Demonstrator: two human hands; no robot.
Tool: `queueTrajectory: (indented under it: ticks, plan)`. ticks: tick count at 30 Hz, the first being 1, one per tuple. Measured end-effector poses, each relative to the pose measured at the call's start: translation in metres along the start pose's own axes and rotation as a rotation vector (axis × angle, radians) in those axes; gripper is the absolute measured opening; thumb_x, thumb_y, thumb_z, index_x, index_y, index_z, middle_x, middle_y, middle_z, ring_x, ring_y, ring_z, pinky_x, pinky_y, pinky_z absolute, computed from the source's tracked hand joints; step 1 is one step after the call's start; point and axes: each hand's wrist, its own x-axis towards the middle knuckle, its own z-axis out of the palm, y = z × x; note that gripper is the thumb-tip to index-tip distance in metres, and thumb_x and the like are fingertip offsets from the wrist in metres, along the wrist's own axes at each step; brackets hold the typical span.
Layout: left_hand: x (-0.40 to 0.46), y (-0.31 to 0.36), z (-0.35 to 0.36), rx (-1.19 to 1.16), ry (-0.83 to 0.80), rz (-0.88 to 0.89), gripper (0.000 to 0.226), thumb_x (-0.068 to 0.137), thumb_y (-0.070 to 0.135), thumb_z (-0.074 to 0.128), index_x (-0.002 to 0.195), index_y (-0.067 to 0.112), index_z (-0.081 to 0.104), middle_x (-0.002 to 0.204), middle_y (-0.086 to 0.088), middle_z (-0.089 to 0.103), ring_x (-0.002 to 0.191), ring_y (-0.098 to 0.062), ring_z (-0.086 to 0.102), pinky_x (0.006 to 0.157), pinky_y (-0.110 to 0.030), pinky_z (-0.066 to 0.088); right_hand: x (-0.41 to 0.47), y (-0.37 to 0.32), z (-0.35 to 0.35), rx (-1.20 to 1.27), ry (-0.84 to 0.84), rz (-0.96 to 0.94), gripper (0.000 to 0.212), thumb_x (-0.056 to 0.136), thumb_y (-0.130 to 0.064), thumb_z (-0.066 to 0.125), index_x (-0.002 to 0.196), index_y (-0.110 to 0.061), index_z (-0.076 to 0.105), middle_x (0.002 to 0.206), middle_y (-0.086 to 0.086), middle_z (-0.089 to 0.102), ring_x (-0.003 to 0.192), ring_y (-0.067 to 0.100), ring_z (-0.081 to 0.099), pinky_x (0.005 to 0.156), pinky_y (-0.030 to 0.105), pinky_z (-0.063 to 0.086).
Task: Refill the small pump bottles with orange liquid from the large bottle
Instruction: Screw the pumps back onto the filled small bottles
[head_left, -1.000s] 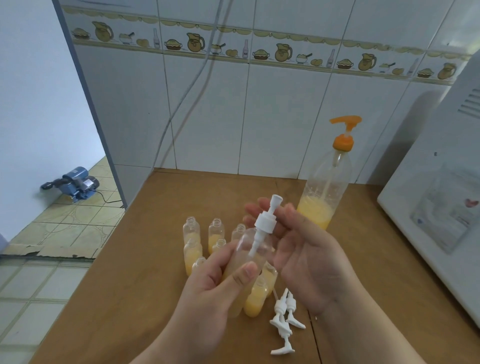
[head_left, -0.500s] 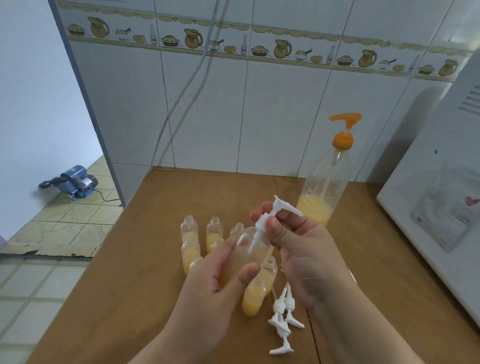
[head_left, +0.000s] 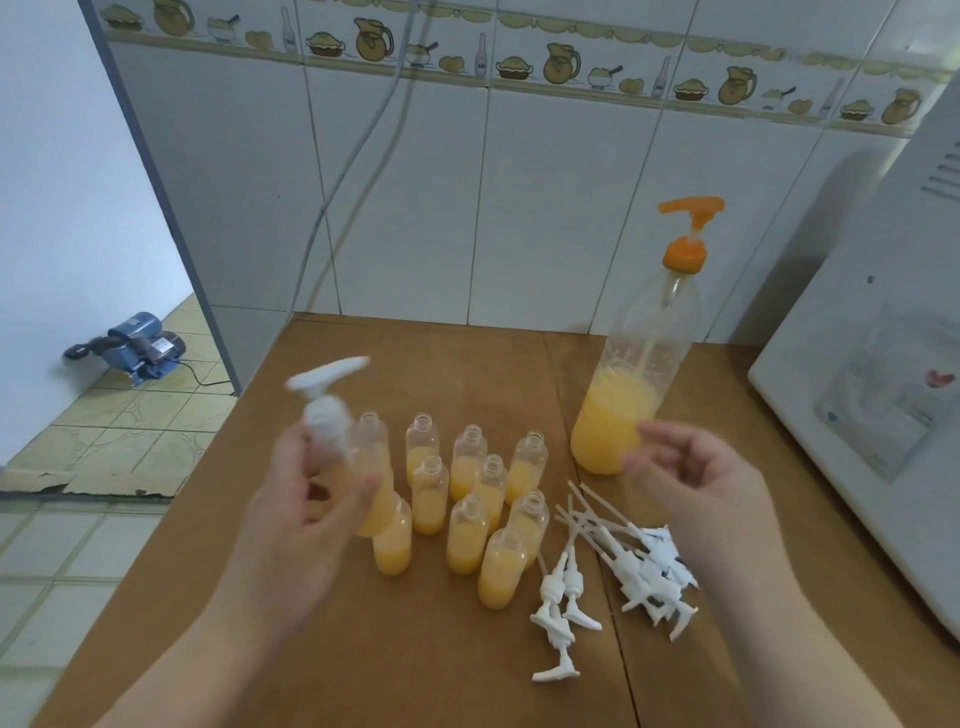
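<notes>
Nearest the person: loose white pump heads (head_left: 613, 566) lie in a heap on the brown tabletop (head_left: 415, 649), just below and inward of the right hand (head_left: 696, 483). Several more heads lie apart at the heap's near edge.

Left hand (head_left: 306, 499): fingers and thumb curled round a small pump bottle (head_left: 363, 467), held up off the table, tilted. A white pump head (head_left: 324, 395) sits on this bottle's neck. Motion blur here; whether the head is screwed fully home cannot be told.

Right hand: raised, holding nothing, fingers loosely bent and slightly spread, hovering over the heap.

Between the two hands: a cluster of small open bottles (head_left: 478, 499), upright on the table, about ten counted. All show orange liquid, roughly half to two-thirds full. None of these carries a pump.

Beyond the right hand's fingertips: the large bottle (head_left: 623, 405), upright, with orange pump top (head_left: 688, 228) in place. Orange liquid fills only the bottom portion; the upper part is clear.

Farther back: tiled wall (head_left: 545, 208) with a jug-pattern border; a white appliance (head_left: 883, 338) out past the right hand.

Judgement on progress: filling appears done or close to done for the bottles in view. Capping looks barely begun: one bottle fitted, the cluster left to do. Next move probably calls for a pump head from the heap.
</notes>
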Motion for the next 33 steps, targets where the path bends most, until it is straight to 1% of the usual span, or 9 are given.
queueTrajectory:
  ticks: [3, 10, 14, 16, 19, 23, 26, 30, 33]
  plan:
    - [-0.001, -0.032, -0.015, 0.13, 0.054, -0.17, 0.037, 0.082, 0.043, 0.067, 0.112, 0.03, 0.051, 0.1, 0.006, 0.061, 0.088, -0.018, 0.06, 0.067, -0.034, 0.045, -0.006, 0.056, 0.007, -0.259, -0.009, 0.074, 0.016, 0.084, -0.015, 0.068, 0.091, -0.029, 0.065, 0.078, -0.005, 0.065, 0.057, 0.006, 0.052, 0.053, 0.022, 0.041]
    - [-0.012, -0.084, -0.013, 0.279, 0.064, -0.367, 0.038, 0.082, 0.02, 0.071, 0.114, 0.024, 0.052, 0.097, 0.003, 0.061, 0.084, -0.019, 0.059, 0.066, -0.034, 0.04, -0.009, 0.128, 0.042, -0.816, -0.315, -0.298, 0.039, 0.093, -0.014, 0.047, 0.128, -0.031, 0.051, 0.126, -0.014, 0.048, 0.121, 0.004, 0.044, 0.098, 0.014, 0.032]
    - [-0.012, -0.092, -0.005, 0.326, 0.062, -0.294, 0.044, 0.082, 0.021, 0.072, 0.119, 0.022, 0.049, 0.1, 0.001, 0.061, 0.083, -0.018, 0.058, 0.066, -0.032, 0.039, -0.002, 0.144, 0.049, -0.914, -0.444, -0.38, 0.052, 0.051, -0.017, 0.086, 0.097, -0.032, 0.066, 0.092, -0.011, 0.059, 0.086, 0.012, 0.063, 0.067, 0.024, 0.047]
    - [-0.01, -0.096, -0.003, 0.306, 0.066, -0.295, 0.051, 0.078, 0.018, 0.075, 0.121, 0.02, 0.047, 0.106, -0.001, 0.059, 0.086, -0.019, 0.058, 0.07, -0.033, 0.041, 0.001, 0.143, 0.05, -1.039, -0.482, -0.378, 0.07, 0.019, -0.026, 0.087, 0.083, -0.038, 0.062, 0.083, -0.015, 0.053, 0.073, 0.008, 0.06, 0.056, 0.017, 0.033]
    - [-0.022, -0.108, -0.001, 0.308, 0.134, -0.303, 0.085, 0.065, 0.022, 0.086, 0.134, 0.02, 0.036, 0.125, 0.0, 0.046, 0.11, -0.025, 0.054, 0.094, -0.041, 0.045, 0.002, 0.141, 0.051, -1.078, -0.507, -0.437, 0.061, 0.049, -0.021, 0.077, 0.103, -0.037, 0.055, 0.103, -0.015, 0.041, 0.104, 0.012, 0.05, 0.069, 0.024, 0.023]
    - [-0.056, -0.104, 0.011, 0.405, 0.377, 0.152, 0.056, 0.078, 0.053, 0.063, 0.108, 0.008, 0.049, 0.098, 0.008, 0.037, 0.085, -0.021, 0.048, 0.081, -0.031, 0.044, 0.011, 0.135, 0.056, -1.18, -0.517, -0.422, 0.057, 0.067, -0.016, 0.07, 0.118, -0.032, 0.049, 0.12, -0.011, 0.035, 0.121, 0.014, 0.036, 0.078, 0.027, 0.017]
    - [-0.065, -0.092, 0.035, 0.336, 0.162, 0.321, 0.047, 0.086, 0.056, 0.049, 0.109, 0.016, 0.05, 0.095, 0.016, 0.042, 0.081, -0.001, 0.046, 0.077, -0.01, 0.042, 0.015, 0.132, 0.058, -1.17, -0.496, -0.461, 0.047, 0.072, -0.011, 0.064, 0.113, -0.031, 0.054, 0.12, -0.007, 0.041, 0.118, 0.017, 0.038, 0.079, 0.028, 0.014]
    - [-0.061, -0.093, 0.068, 0.265, 0.115, -0.036, 0.085, 0.073, 0.035, 0.077, 0.141, 0.015, 0.029, 0.133, 0.001, 0.039, 0.118, -0.012, 0.04, 0.1, -0.033, 0.042, 0.02, 0.138, 0.056, -1.164, -0.502, -0.536, 0.056, 0.018, -0.021, 0.083, 0.065, -0.039, 0.059, 0.075, -0.013, 0.053, 0.07, 0.008, 0.056, 0.069, 0.023, 0.025]
    - [-0.05, -0.082, 0.081, 0.176, 0.069, -0.316, 0.097, 0.076, 0.027, 0.076, 0.147, 0.016, 0.011, 0.148, -0.005, 0.019, 0.137, -0.023, 0.021, 0.114, -0.039, 0.023, 0.022, 0.142, 0.052, -1.125, -0.468, -0.574, 0.057, 0.018, -0.022, 0.082, 0.065, -0.041, 0.057, 0.072, -0.016, 0.053, 0.065, 0.006, 0.055, 0.06, 0.02, 0.031]
